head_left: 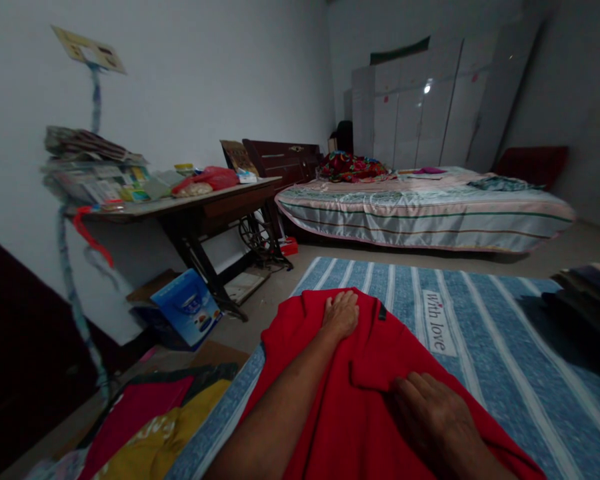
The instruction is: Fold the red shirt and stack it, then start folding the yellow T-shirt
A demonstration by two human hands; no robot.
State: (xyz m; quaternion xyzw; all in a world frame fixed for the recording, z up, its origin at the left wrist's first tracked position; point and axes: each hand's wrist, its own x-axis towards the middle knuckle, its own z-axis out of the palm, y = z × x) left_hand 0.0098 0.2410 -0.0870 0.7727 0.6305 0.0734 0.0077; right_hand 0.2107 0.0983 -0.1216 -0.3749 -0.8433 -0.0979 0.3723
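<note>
A red long-sleeved top (325,373) lies spread on a blue-and-white striped sheet (480,333), with a small dark tag near its upper edge. My left hand (343,312) rests flat on the upper part of the top, fingers stretched forward. Lower and to the right, my right hand (433,410) has its fingers closed on the cuff end of a sleeve (375,375), which is folded across the front. The thumb of that hand is mostly hidden. The top's lower part runs out of view beneath my forearms.
Dark folded clothes (593,313) are stacked at the right edge. At lower left lie yellow and magenta clothes (165,427), with a blue box (186,310) behind them. A cluttered sewing-machine table (220,195) stands along the wall. Beyond is a bed (420,217).
</note>
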